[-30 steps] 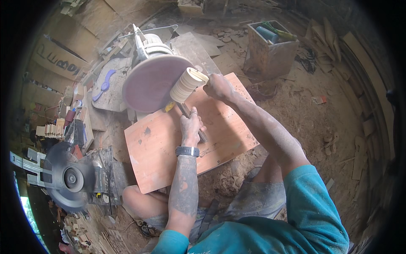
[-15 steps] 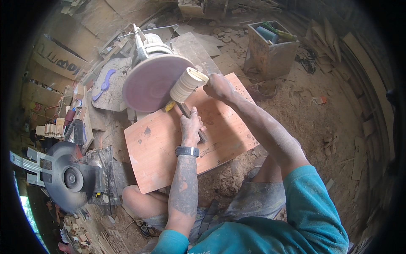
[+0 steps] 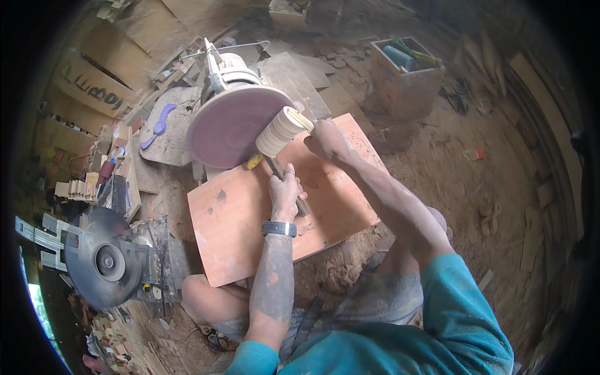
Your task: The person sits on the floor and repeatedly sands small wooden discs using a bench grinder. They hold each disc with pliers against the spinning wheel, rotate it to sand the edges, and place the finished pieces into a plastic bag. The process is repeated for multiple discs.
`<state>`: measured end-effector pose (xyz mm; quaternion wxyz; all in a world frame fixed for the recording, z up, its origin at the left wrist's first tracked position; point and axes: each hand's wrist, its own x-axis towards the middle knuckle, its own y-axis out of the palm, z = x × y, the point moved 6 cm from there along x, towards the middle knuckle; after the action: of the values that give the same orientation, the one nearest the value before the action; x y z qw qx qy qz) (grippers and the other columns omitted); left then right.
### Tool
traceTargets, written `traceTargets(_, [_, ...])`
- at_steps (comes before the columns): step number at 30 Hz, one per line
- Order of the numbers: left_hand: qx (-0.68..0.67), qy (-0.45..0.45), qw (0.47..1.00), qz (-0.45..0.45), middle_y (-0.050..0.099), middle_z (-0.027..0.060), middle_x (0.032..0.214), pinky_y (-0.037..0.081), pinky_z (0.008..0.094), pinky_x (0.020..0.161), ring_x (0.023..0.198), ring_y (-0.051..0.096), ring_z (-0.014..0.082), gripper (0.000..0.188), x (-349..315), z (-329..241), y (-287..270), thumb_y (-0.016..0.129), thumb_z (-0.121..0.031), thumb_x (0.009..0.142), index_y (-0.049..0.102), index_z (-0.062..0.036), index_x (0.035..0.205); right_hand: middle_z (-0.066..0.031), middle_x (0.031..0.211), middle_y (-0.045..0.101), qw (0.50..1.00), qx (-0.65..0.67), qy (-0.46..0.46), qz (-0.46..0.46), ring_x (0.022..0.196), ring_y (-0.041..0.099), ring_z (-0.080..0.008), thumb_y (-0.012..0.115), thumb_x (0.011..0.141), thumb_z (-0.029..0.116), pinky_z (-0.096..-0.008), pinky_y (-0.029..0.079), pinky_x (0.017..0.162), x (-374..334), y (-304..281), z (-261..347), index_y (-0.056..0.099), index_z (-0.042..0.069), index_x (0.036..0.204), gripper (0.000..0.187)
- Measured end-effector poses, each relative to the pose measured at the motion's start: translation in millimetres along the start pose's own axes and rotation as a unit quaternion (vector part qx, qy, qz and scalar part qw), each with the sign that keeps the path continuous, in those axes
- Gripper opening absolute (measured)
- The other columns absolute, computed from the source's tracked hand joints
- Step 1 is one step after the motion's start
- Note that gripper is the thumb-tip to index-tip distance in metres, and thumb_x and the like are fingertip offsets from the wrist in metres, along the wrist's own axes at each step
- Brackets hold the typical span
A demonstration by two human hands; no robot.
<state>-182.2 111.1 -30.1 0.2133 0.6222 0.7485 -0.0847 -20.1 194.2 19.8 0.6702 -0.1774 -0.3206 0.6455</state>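
A ribbed stack of pale wooden rounds (image 3: 272,139) rests close against the large disc sander's face (image 3: 226,131); whether it touches I cannot tell. My left hand (image 3: 285,195) is closed around a dark wooden bar (image 3: 274,165), which runs up toward the underside of the stack. My right hand (image 3: 328,142) is closed on a pale wooden strip (image 3: 301,120) lying across the stack's upper end. Beneath both hands a reddish plywood board (image 3: 231,231) slopes over my lap. Beside the disc's lower edge sits a small yellow object (image 3: 253,162).
A circular saw blade (image 3: 107,262) stands at the left, near stacked wood scraps (image 3: 78,190). A purple curved piece (image 3: 159,127) lies on a dusty panel behind. At the back right is a wooden bin (image 3: 406,81) holding a blue item. Sawdust covers the floor (image 3: 462,187).
The whole view has shifted slightly. My right hand has come a little lower and nearer with the strip at the stack's end. My left hand keeps its hold on the bar.
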Motion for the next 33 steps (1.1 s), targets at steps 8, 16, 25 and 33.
traceTargets(8, [0.001, 0.006, 0.999, -0.039, 0.041, -0.0020, 0.061, 0.033, 0.0273, 0.035, 0.041, 0.035, 0.0072, 0.025, -1.5, 0.4, 0.8, 0.054, -0.023, 0.102, 0.044, -0.0058, 0.087, -0.0314, 0.078, 0.065, 0.999, -0.008, 0.045, 0.028, 0.078, 0.067, -0.0445, 0.061, 0.077, 0.012, -0.0494, 0.054, 0.069, -2.7, 4.1, -0.7, 0.065, -0.008, 0.077, 0.021])
traceTargets(16, [-0.018, 0.006, 0.999, -0.032, 0.040, -0.0023, 0.061, 0.033, 0.0273, 0.035, 0.041, 0.036, 0.0074, 0.025, -1.8, -0.1, -3.3, 0.055, -0.025, 0.102, 0.044, -0.0064, 0.087, -0.0307, 0.081, 0.066, 0.998, -0.016, 0.046, 0.037, 0.081, 0.068, -0.0440, 0.063, 0.078, 0.015, -0.0488, 0.055, 0.073, -0.4, 1.9, 14.9, 0.067, -0.007, 0.080, 0.023])
traceTargets(25, [-0.029, 0.010, 0.999, -0.024, 0.039, -0.0023, 0.061, 0.033, 0.0270, 0.036, 0.043, 0.035, 0.0076, 0.024, -2.7, 0.3, -6.0, 0.056, -0.025, 0.101, 0.042, -0.0086, 0.090, -0.0289, 0.082, 0.067, 1.000, -0.017, -0.018, 0.012, 0.083, 0.067, -0.0435, 0.062, 0.080, 0.017, -0.0490, 0.054, 0.076, 6.6, 10.1, 9.7, 0.067, -0.004, 0.082, 0.022])
traceTargets(33, [-0.048, 0.012, 0.999, -0.005, 0.040, -0.0017, 0.062, 0.034, 0.0275, 0.036, 0.043, 0.036, 0.0081, 0.025, -2.5, 0.0, -7.9, 0.057, -0.025, 0.101, 0.043, -0.0087, 0.089, -0.0283, 0.077, 0.065, 0.999, -0.007, -0.040, 0.000, 0.079, 0.067, -0.0429, 0.064, 0.077, 0.013, -0.0471, 0.053, 0.070, 6.4, 7.9, 15.8, 0.066, -0.005, 0.084, 0.019])
